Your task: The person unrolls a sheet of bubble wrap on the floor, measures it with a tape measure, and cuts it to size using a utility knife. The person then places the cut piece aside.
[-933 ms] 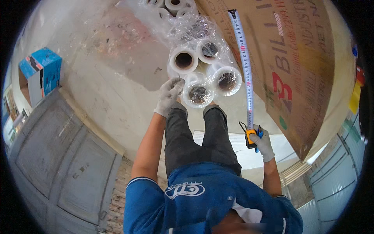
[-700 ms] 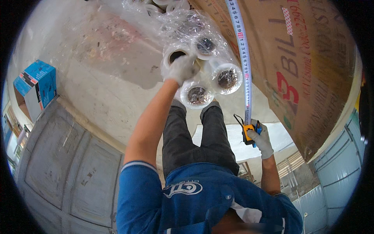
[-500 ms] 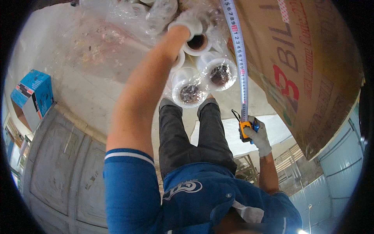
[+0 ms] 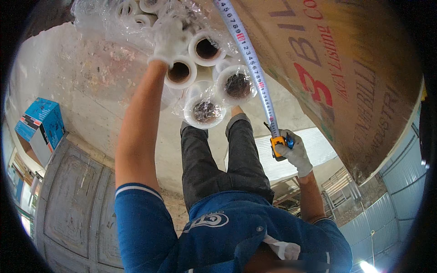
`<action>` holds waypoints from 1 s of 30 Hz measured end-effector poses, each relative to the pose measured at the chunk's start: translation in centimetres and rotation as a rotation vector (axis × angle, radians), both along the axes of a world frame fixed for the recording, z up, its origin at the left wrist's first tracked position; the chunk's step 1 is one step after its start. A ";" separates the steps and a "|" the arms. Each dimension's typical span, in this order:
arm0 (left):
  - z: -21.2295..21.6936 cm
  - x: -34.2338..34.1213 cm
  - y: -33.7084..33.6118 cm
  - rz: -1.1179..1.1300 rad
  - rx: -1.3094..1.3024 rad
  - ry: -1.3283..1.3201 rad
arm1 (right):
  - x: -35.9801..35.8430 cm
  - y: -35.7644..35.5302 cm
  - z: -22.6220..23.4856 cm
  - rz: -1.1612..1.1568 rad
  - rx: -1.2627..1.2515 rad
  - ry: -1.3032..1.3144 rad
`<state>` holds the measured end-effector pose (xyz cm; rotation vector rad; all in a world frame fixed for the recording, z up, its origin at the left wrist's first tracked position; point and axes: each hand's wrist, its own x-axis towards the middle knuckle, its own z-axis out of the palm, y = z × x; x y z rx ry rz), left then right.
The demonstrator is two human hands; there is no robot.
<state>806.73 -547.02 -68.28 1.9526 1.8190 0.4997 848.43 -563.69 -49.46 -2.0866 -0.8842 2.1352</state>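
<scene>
White work gloves, blue short-sleeved shirt with white-trimmed cuffs, dark grey trousers.

We note the left hand point(image 4: 169, 38) now reaches much farther up, from the near ends of the wrapped rolls point(image 4: 207, 77) to the top of the bundle, arm fully extended. The rolls sit closer in view. The right hand point(image 4: 295, 152) with the tape measure point(image 4: 278, 146) sits slightly lower right.
</scene>
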 end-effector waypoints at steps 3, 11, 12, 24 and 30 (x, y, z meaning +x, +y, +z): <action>2.3 4.2 -5.6 -0.307 -0.350 -0.203 | -0.5 0.5 -0.3 0.018 -0.001 0.005; 8.1 11.7 -15.2 0.089 -0.587 -0.051 | -0.8 0.3 -0.8 0.101 -0.036 -0.078; 8.0 11.8 -15.6 0.133 -0.546 -0.119 | -1.5 0.7 -1.0 0.113 -0.017 -0.053; 6.4 11.3 -16.6 0.198 -0.488 -0.242 | -2.2 1.3 -0.7 0.225 0.017 -0.049; 3.8 10.1 -10.2 0.246 -0.351 -0.076 | -4.0 1.0 -1.0 0.185 0.070 -0.079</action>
